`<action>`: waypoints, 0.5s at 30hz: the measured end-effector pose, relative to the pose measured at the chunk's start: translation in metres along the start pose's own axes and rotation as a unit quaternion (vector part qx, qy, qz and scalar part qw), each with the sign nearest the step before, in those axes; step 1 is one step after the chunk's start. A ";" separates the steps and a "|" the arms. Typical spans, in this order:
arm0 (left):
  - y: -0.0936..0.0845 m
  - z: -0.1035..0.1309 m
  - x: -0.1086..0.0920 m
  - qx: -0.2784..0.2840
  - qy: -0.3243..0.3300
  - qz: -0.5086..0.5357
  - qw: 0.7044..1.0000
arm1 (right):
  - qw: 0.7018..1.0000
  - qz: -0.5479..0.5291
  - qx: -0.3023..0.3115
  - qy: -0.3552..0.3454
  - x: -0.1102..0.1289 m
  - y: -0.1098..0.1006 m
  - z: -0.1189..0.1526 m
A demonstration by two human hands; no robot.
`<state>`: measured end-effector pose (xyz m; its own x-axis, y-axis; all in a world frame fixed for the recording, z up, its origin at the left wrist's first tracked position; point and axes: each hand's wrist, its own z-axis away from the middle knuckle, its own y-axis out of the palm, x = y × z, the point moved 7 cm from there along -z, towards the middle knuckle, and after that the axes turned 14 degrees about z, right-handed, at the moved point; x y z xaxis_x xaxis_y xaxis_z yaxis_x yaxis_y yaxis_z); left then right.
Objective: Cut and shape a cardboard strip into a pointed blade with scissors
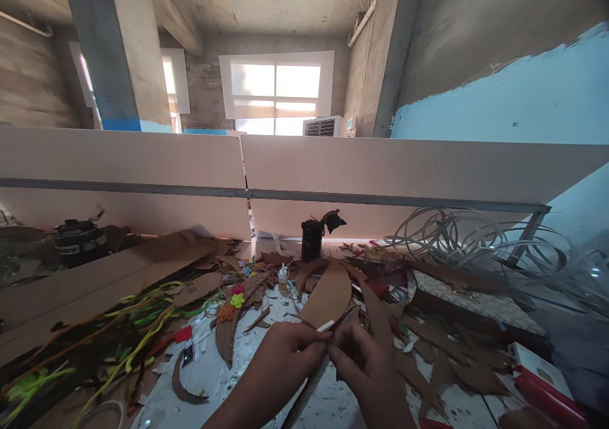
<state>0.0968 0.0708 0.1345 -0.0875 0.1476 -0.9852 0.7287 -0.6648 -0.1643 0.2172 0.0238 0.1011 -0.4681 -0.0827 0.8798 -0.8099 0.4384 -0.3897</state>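
Note:
My left hand (292, 356) and my right hand (364, 369) meet over the table, thumbs and forefingers pinched close together. Between them is a long narrow brown strip (304, 400), running from the near edge up past my fingertips. A small white strip (326, 325) sticks out by my left fingertips; whether it is pinched or just behind them I cannot tell. Just beyond lies a large leaf-shaped brown piece (328, 294). A small white-capped bottle (283, 278) stands upright to its left. Left of my left hand is a pointed brown piece (226, 340) with colourful flowers near it.
A black cylindrical container (311, 240) stands at the back. Green and yellow cords (143, 318) spread across the left. Clear coiled tubing (442, 235), a patterned bag-like piece (476, 299) and brown scraps (438, 353) fill the right. A low partition (404, 169) closes off the back.

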 end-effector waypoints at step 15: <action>-0.002 -0.002 0.002 -0.001 0.002 -0.003 1.000 | 1.000 -0.014 -0.004 0.013 0.003 -0.002 0.001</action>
<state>0.0970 0.0737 0.1333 -0.0901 0.1545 -0.9839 0.7296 -0.6622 -0.1708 0.2174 0.0219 0.1048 -0.4363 -0.0725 0.8969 -0.8199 0.4427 -0.3630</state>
